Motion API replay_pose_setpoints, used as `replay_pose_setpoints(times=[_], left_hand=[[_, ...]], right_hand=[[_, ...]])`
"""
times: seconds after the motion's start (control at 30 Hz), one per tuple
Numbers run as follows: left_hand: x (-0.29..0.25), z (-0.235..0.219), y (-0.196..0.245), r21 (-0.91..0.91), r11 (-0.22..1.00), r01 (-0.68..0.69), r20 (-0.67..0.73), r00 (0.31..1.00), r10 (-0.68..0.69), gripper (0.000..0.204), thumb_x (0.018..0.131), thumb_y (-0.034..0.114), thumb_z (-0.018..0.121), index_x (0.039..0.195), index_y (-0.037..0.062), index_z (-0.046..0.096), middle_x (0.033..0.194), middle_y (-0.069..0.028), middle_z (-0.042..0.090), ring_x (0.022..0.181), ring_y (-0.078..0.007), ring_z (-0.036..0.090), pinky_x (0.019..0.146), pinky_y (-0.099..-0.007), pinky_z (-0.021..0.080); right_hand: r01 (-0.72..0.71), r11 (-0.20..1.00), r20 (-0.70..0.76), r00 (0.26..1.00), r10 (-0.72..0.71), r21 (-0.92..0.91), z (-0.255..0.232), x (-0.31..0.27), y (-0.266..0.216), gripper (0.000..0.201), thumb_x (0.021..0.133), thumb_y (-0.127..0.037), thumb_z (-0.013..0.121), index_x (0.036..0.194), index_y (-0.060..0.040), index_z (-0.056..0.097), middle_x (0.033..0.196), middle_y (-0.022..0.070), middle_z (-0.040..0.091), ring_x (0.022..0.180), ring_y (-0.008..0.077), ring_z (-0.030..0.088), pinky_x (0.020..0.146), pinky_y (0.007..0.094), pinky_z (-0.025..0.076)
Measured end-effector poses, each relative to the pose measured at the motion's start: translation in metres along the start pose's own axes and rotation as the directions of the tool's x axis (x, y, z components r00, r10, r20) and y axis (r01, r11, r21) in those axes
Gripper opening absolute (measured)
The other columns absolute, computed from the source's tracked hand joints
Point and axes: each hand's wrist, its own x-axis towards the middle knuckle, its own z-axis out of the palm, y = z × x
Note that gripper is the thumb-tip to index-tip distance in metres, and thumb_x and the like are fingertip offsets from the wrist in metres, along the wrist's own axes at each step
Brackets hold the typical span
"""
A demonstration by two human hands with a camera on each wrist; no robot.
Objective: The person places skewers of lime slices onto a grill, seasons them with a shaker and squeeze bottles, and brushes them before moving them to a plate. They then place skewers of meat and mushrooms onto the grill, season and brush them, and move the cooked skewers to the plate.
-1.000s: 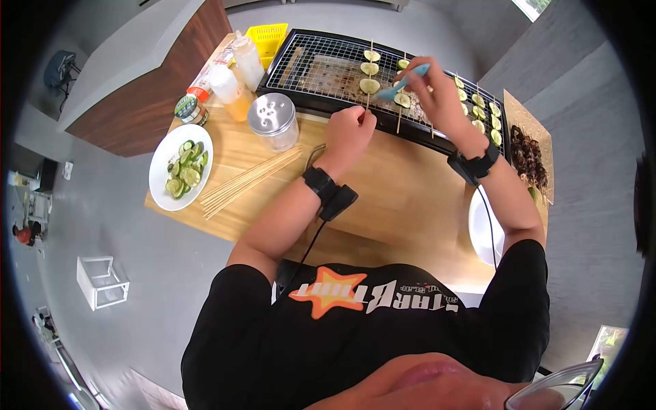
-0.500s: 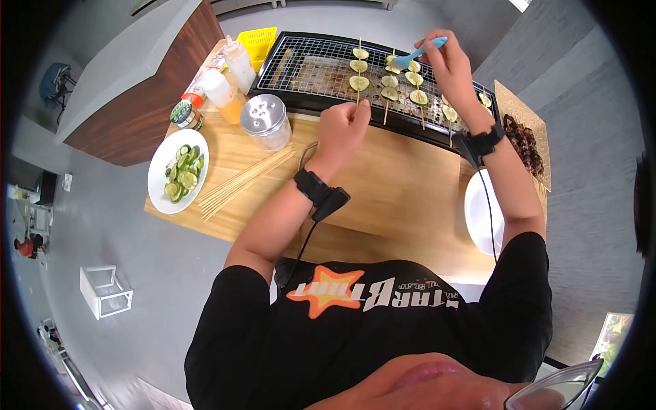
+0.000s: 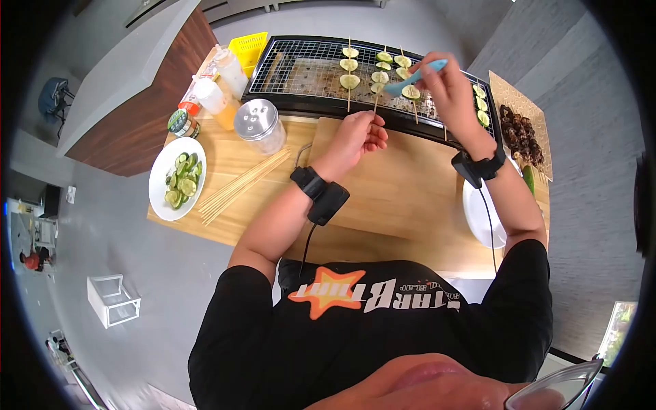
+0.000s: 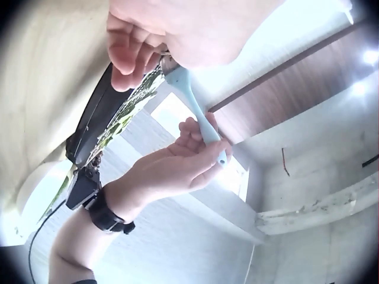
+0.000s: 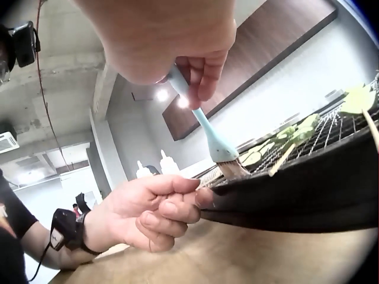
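Observation:
My right hand grips a light-blue basting brush by its handle. Its bristles are at the lower zucchini slices of the second skewer from the left on the grill. At the grill's front edge, the thumb and forefinger of my left hand pinch the stick end of that skewer, the other fingers loosely curled. Left of it lies another skewer of green-rimmed slices, its stick poking over the front edge. More skewered slices lie at the right, partly behind my right hand.
On the wooden table are a white bowl of zucchini slices, loose bamboo sticks, a metal-topped shaker and squeeze bottles. At the right are a white bowl and dark skewered meat on a board.
My left hand has gone from the leftmost skewer's stick to the second one's. My right hand first carried the brush to the second skewer's far end, then back toward its near slices.

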Motion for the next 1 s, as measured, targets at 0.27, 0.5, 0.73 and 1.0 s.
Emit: replay_pose_setpoints(times=[0.27, 0.5, 0.73, 1.0], left_hand=[[-0.001, 0.009, 0.003, 0.191, 0.936, -0.297, -0.066, 0.947, 0.314, 0.026, 0.098, 0.028, 0.047, 0.084, 0.0072, 0.054, 0.068, -0.0036, 0.06, 0.054, -0.0103, 0.057, 0.048, -0.0212, 0.04], [0.005, 0.005, -0.01, 0.322, 0.91, -0.263, -0.098, 0.946, 0.308, 0.029, 0.096, 0.026, 0.049, 0.078, 0.0032, 0.053, 0.061, -0.0043, 0.058, 0.047, -0.01, 0.054, 0.044, -0.0226, 0.042], [0.001, 0.005, -0.009, 0.347, 0.894, -0.283, -0.091, 0.939, 0.333, 0.033, 0.095, 0.025, 0.051, 0.074, 0.0, 0.055, 0.058, -0.005, 0.057, 0.045, -0.0107, 0.053, 0.044, -0.0242, 0.044], [0.003, 0.001, -0.01, 0.299, 0.914, -0.274, -0.104, 0.943, 0.317, 0.033, 0.095, 0.026, 0.053, 0.073, 0.0017, 0.056, 0.059, -0.004, 0.056, 0.046, -0.0096, 0.052, 0.044, -0.0229, 0.043]], right_hand=[[0.104, 0.986, -0.181, 0.98, -0.08, 0.128, -0.045, 0.026, 0.005, 0.016, 0.099, -0.016, 0.049, 0.108, -0.0031, 0.049, 0.095, 0.0084, 0.066, 0.076, 0.0068, 0.059, 0.071, 0.0213, 0.051], [0.115, 0.99, -0.174, 0.98, -0.1, 0.082, -0.029, 0.043, 0.024, 0.016, 0.098, -0.016, 0.049, 0.107, -0.0024, 0.05, 0.096, 0.0083, 0.067, 0.079, 0.0086, 0.062, 0.072, 0.0227, 0.051], [0.08, 0.995, -0.076, 0.994, -0.084, -0.057, 0.008, 0.07, 0.066, 0.017, 0.097, -0.016, 0.052, 0.106, -0.0021, 0.05, 0.096, 0.0098, 0.068, 0.082, 0.0135, 0.065, 0.073, 0.026, 0.051], [0.065, 0.996, -0.005, 0.998, -0.065, -0.063, 0.017, 0.061, 0.04, 0.014, 0.094, -0.013, 0.051, 0.104, -0.0027, 0.051, 0.086, 0.0096, 0.067, 0.07, 0.0131, 0.062, 0.065, 0.0267, 0.05]])
